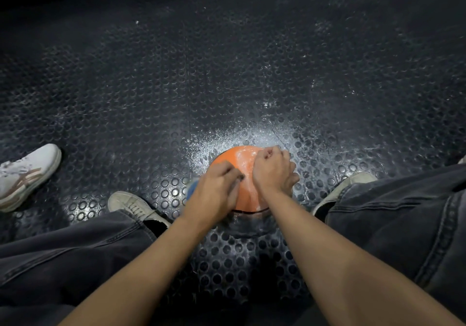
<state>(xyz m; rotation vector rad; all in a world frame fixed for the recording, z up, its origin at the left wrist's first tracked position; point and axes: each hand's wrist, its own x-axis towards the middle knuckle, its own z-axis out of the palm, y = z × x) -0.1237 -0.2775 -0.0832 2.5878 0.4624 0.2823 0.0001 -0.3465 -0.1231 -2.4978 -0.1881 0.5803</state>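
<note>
Orange bowl, only one, sits under two hands. Left hand fingers bend on it; right hand fingers curl together. Whether they hold anything, I cannot tell.

Black studded rubber floor under you. Orange dome on it, between your left shoe and right shoe. White powder dusted just beyond dome. White sneaker at left edge.

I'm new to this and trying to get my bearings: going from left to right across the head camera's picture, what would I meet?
White sneaker → beige shoe on the left → left hand → right hand → beige shoe on the right.
</note>
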